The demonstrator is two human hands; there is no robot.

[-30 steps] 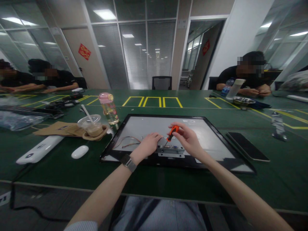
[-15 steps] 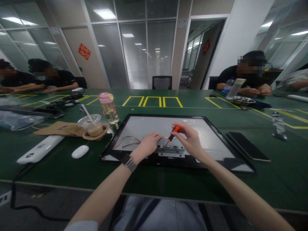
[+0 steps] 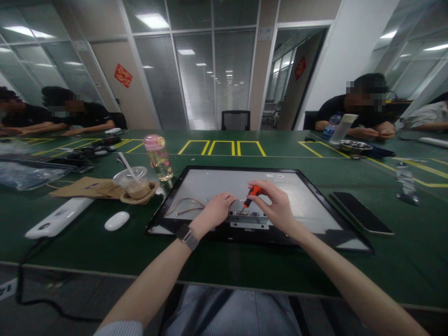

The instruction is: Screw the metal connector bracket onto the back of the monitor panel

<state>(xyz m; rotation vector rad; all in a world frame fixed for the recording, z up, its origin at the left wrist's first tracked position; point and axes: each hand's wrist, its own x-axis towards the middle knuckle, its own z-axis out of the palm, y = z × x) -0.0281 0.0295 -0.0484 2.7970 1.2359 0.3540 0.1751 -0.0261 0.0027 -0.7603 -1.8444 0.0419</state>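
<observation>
— Where do we see the screwdriver?
— Pinched in our right hand, above the metal bracket at the panel's near edge; our left hand rests curled beside it.

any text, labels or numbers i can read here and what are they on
None reads clearly.
Red door signs: gold characters, too blurred.
White sticker on the panel: too small.
White device: dark marks, unreadable.
Paper bag: dark print, unreadable.
Label at the floor edge: cut off, illegible.
</observation>
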